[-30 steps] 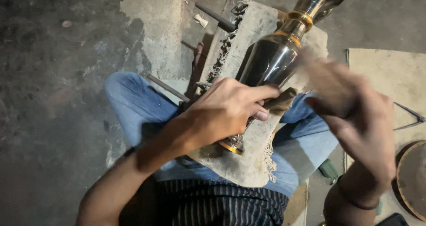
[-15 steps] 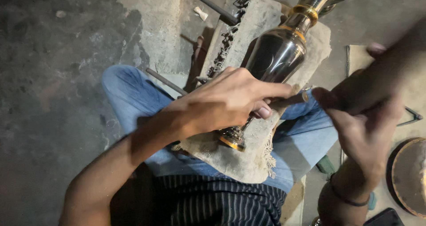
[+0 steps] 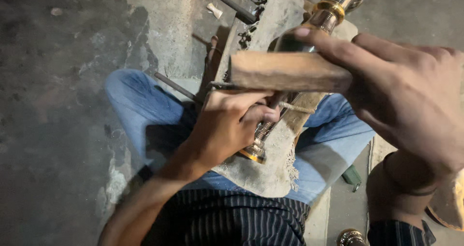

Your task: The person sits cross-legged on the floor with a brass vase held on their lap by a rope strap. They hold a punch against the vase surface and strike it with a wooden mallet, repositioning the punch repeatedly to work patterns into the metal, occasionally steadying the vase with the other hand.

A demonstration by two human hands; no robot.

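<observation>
Your left hand (image 3: 229, 125) is curled into a tight fist around a thin metal tool (image 3: 220, 85), and it presses this tool against the shiny metal vase (image 3: 333, 7), which lies across your lap on a grey worn cloth (image 3: 270, 164), its gold-ringed neck pointing away from you and its base (image 3: 253, 151) just under your left fist. Your right hand (image 3: 406, 91) is raised above, with the fingers wrapped around a wooden block (image 3: 285, 71); the thumb lies along its top. To do this well, I think you should keep the left fist low and steady on the vase, so that the tool tip does not slide over the polished surface. Bring the block down flat on the end of the tool, not on your knuckles, which are very close to it. Let your knees in the blue jeans (image 3: 140, 110) hold the vase from rolling. The exact place where the tip touches is hidden by your fingers, so look before you strike, and use short, light blows.
</observation>
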